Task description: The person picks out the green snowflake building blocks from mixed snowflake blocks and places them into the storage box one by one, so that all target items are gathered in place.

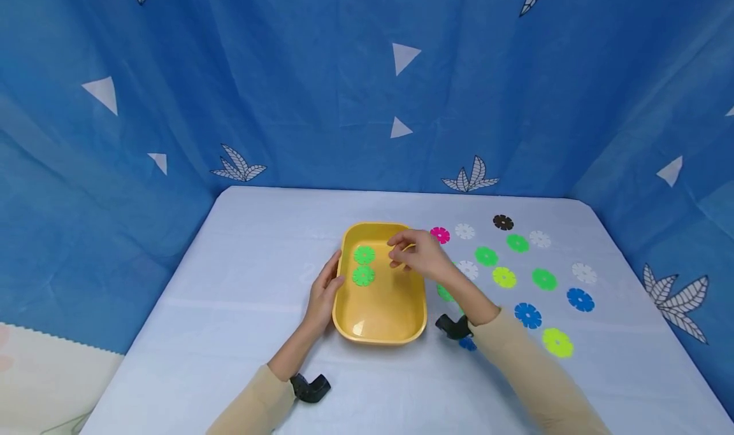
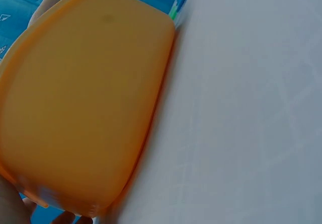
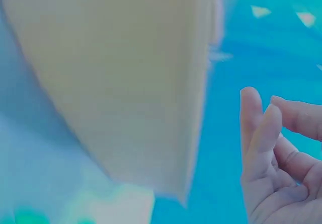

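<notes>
A yellow tray [image 1: 381,311] stands on the white table. Inside it, towards the left wall, lie two green notched discs [image 1: 364,255], [image 1: 363,276], one just behind the other. My left hand [image 1: 322,298] holds the tray's left rim, thumb at the edge and fingers along the outer wall. In the left wrist view the tray's side [image 2: 90,93] fills much of the picture, with fingertips [image 2: 63,218] at its lower end. Over the right part of the tray hovers my right hand [image 1: 417,251], fingers loosely bent. Nothing shows between those fingers in the right wrist view.
Right of the tray, several notched discs lie scattered: green [image 1: 544,279], blue [image 1: 580,299], yellow [image 1: 557,342], white [image 1: 584,272], pink [image 1: 440,235] and dark brown [image 1: 503,222]. My right forearm partly covers some. A blue patterned curtain [image 1: 344,104] hangs behind the table.
</notes>
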The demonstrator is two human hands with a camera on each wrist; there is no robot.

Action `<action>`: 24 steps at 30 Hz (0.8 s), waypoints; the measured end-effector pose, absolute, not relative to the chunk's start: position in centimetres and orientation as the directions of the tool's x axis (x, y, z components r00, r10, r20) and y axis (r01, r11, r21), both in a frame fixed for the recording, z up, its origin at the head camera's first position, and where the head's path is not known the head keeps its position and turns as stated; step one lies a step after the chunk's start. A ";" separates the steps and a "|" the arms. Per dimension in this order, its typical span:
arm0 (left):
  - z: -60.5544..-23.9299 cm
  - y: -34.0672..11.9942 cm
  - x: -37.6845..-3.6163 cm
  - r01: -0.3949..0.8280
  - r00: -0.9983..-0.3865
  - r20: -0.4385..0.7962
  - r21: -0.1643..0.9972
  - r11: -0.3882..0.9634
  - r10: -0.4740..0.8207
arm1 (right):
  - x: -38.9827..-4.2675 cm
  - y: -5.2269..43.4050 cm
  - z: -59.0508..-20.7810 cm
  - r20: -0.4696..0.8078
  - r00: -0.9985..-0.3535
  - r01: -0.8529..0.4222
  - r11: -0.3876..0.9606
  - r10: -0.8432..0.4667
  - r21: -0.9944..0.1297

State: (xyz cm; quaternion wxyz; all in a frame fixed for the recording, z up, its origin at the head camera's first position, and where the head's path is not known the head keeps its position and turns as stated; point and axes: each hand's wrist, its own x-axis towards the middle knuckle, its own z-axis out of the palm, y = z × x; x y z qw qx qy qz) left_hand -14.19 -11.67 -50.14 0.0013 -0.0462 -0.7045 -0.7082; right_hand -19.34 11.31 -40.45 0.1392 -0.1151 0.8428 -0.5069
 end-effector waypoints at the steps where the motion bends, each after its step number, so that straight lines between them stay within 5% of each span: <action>1: -50.1 -11.7 -14.2 0.068 -0.996 0.069 0.998 -0.006 0.062 | -19.2 12.2 -39.9 -0.114 -0.942 -0.054 0.476 -0.317 -0.878; 11: -50.0 -11.7 -14.2 0.062 -0.996 0.062 0.998 -0.002 0.063 | -16.9 21.4 -40.5 -0.210 -0.970 0.077 0.666 -0.122 -0.742; 24: -50.0 -11.6 -14.2 0.049 -0.997 0.050 0.999 -0.008 0.061 | -13.3 26.2 -44.8 -0.225 -0.970 0.105 0.673 -0.094 -0.732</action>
